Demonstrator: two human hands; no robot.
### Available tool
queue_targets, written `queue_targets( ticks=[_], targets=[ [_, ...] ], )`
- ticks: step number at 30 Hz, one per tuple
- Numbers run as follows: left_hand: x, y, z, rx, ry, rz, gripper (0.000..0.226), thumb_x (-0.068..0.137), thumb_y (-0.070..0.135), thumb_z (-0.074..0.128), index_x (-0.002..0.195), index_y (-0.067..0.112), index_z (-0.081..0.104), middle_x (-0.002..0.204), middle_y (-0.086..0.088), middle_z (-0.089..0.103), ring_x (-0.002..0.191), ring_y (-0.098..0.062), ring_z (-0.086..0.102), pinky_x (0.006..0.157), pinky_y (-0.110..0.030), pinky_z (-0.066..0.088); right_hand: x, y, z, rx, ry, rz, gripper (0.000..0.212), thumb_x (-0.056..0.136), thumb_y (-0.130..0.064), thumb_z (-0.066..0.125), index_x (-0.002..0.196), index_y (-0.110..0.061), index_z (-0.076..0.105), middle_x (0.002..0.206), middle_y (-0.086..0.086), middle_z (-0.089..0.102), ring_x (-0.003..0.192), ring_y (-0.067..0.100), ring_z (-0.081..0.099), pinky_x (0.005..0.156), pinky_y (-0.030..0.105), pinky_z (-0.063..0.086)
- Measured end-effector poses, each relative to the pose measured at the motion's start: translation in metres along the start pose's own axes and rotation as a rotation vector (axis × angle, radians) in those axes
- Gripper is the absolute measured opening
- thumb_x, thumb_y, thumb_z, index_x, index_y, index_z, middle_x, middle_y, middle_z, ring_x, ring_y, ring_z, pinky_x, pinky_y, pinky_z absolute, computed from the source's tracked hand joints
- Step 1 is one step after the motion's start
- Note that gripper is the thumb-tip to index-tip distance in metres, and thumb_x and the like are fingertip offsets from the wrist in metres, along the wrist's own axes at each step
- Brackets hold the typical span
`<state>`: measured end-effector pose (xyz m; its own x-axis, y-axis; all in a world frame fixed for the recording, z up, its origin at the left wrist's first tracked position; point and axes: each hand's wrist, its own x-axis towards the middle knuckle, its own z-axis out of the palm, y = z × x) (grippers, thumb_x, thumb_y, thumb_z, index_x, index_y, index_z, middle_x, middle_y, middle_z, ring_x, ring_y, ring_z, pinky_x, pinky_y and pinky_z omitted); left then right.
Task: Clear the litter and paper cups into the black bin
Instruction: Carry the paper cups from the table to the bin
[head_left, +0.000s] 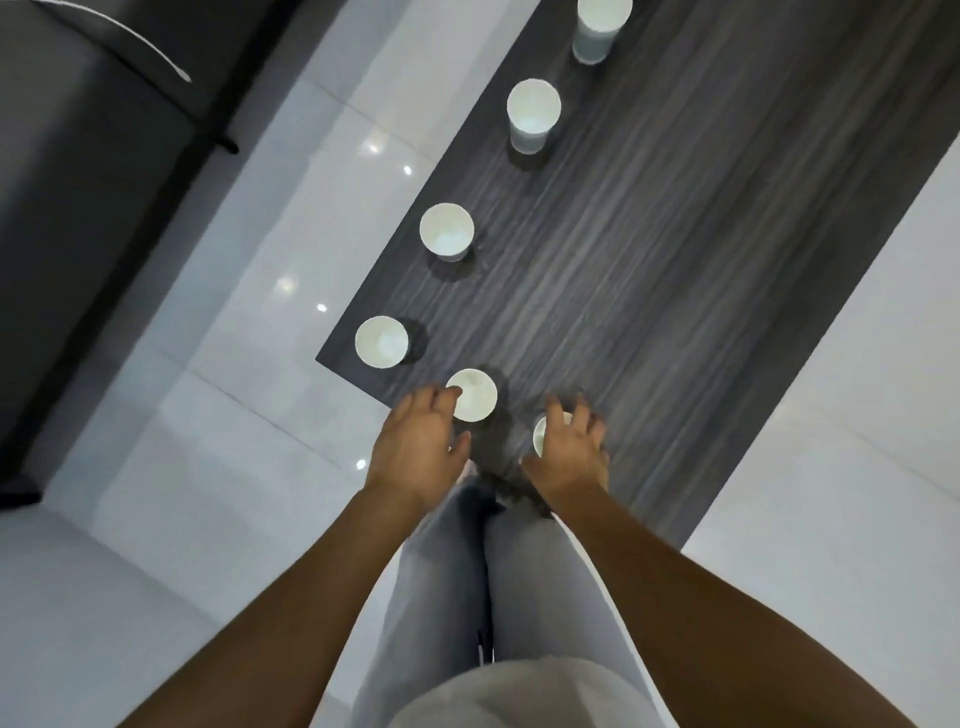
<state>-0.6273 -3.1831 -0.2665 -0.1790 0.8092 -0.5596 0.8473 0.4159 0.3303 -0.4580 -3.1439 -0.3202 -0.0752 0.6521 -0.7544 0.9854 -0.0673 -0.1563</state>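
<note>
Both hands reach down at the table's (675, 260) near corner: the left hand (415, 447) spread beside one paper cup (475, 397), not yet gripping; the right hand (569, 447) curls over another cup (543, 434), apparently to lift it.

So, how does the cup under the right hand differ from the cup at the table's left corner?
The cup under the right hand is largely covered by the right hand; the corner cup stands untouched, its whole rim showing. The corner cup sits farther left. Both are white, upright paper cups on the dark table.

White paper cups (447, 231) look matt; table (675, 260) seems matt streaked wood-grain; floor tiles (291, 218) glossy.
</note>
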Motion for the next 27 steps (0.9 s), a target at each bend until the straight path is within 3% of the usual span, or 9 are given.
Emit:
queue_targets(
  ticks=[11,15,20,27],
  targets=[
    [0.072,0.006,0.053,0.410,-0.139,0.178,0.074,0.086,0.036,0.066,0.146,0.033,0.021,0.157,-0.007,0.011,0.143,-0.038,0.012,0.112,-0.053,0.025,0.020,0.025,0.034,0.171,0.077,-0.005,0.062,0.087,-0.027,0.068,0.140,-0.023,0.036,0.154,0.003,0.020,0.138,0.028,0.024,0.107,0.045,0.041],
    [0.078,0.002,0.057,0.471,-0.197,0.217,0.078,0.083,0.018,0.072,0.145,0.027,0.026,0.154,-0.008,0.018,0.141,-0.036,0.019,0.109,-0.050,0.033,0.007,0.036,0.029,0.213,0.044,0.002,0.065,0.088,-0.028,0.067,0.142,-0.024,0.032,0.154,0.001,0.019,0.140,0.026,0.020,0.102,0.046,0.043],
    [0.058,0.016,0.048,0.482,-0.246,0.262,0.066,0.086,0.020,0.068,0.141,0.024,0.032,0.152,-0.006,0.027,0.138,-0.032,0.027,0.104,-0.044,0.041,-0.021,0.053,0.012,0.226,-0.019,0.048,0.065,0.087,-0.025,0.069,0.142,-0.022,0.034,0.146,0.005,0.033,0.135,0.027,0.031,0.105,0.043,0.041],
    [0.002,0.110,0.025,0.490,-0.298,0.373,0.065,0.086,0.018,0.065,0.141,0.027,0.033,0.150,-0.004,0.027,0.136,-0.028,0.027,0.106,-0.040,0.038,-0.091,0.107,-0.036,0.342,0.076,0.109,0.064,0.086,-0.028,0.070,0.139,-0.021,0.036,0.145,0.005,0.035,0.131,0.028,0.038,0.104,0.037,0.041]
  ],
)
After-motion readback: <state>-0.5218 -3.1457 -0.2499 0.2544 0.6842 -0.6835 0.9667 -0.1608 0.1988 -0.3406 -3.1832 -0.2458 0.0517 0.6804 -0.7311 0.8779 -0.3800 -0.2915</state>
